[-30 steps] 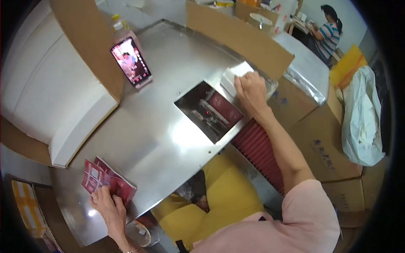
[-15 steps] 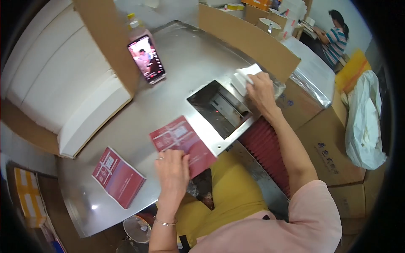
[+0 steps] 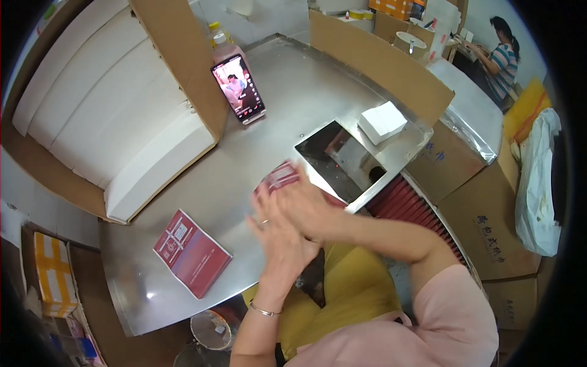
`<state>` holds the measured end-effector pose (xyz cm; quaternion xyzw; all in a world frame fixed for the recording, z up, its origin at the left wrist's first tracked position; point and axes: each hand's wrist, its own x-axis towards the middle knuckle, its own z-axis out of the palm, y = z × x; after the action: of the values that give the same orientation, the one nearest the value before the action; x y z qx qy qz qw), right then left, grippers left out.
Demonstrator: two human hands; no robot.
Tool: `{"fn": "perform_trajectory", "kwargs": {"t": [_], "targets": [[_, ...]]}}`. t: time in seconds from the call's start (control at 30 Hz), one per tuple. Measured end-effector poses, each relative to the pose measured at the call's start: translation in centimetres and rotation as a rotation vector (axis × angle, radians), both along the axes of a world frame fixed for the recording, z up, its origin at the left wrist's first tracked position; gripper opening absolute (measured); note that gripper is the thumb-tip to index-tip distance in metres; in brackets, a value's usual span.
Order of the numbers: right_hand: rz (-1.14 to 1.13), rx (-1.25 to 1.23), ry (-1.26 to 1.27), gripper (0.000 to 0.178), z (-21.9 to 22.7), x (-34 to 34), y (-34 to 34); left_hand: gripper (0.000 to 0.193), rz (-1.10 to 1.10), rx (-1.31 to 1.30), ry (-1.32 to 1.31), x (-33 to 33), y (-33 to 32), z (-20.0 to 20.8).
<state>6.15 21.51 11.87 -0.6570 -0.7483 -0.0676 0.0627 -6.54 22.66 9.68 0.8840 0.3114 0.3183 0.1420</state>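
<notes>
Both my hands come together over a dark-red printed sheet (image 3: 282,174) at the table's near edge, beside the rectangular opening. The sheet looks curled and is mostly covered by my fingers. My right hand (image 3: 307,207) reaches across from the right, its fingers closed over the sheet. Against it lies my left hand (image 3: 282,235), with a ring and bracelet, its fingers on the sheet's left side and blurred. Whether something white lies under them is hidden. To the left rests a stack of similar red printed sheets (image 3: 192,254). A stack of white folded paper (image 3: 382,121) sits beyond the opening.
The metal table (image 3: 183,189) has a rectangular opening (image 3: 333,159). A phone (image 3: 238,88) leans on a bottle at the back. A large cardboard box (image 3: 189,79) of white paper stacks stands left. Cartons (image 3: 477,220) and a white bag (image 3: 538,183) are right; another person sits far right.
My right hand has left the white stack and crossed leftward onto the red sheet beside my left hand. The flat sheet now looks curled. The view has shifted slightly.
</notes>
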Motion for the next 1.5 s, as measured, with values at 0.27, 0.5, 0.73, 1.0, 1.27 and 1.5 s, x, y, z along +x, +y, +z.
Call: {"fn": "perform_trajectory", "kwargs": {"t": [0.27,0.5,0.73,1.0,1.27,1.5], "targets": [[-0.566,0.724,-0.101,0.016,0.3,13.2,-5.2,0.054,0.137,0.205,0.277,-1.4,0.6,1.1],[-0.694,0.583,0.060,0.015,-1.7,19.0,-5.5,0.062,0.142,0.245,0.317,-0.8,1.1,2.0],[-0.500,0.743,0.139,0.037,-1.6,18.5,-6.9,0.040,-0.121,0.175,0.299,0.1,-0.4,1.4],[0.132,0.599,0.085,0.029,-3.4,0.6,-6.4,0.082,-0.151,0.090,0.114,-2.0,0.9,2.2],[-0.298,0.254,0.440,0.023,-5.2,9.3,-1.1,0.075,-0.082,-0.225,0.166,-4.8,-0.2,3.4],[-0.412,0.447,0.156,0.028,-1.9,11.4,-5.3,0.024,0.170,-0.078,-0.200,-10.7,0.8,2.2]]}}
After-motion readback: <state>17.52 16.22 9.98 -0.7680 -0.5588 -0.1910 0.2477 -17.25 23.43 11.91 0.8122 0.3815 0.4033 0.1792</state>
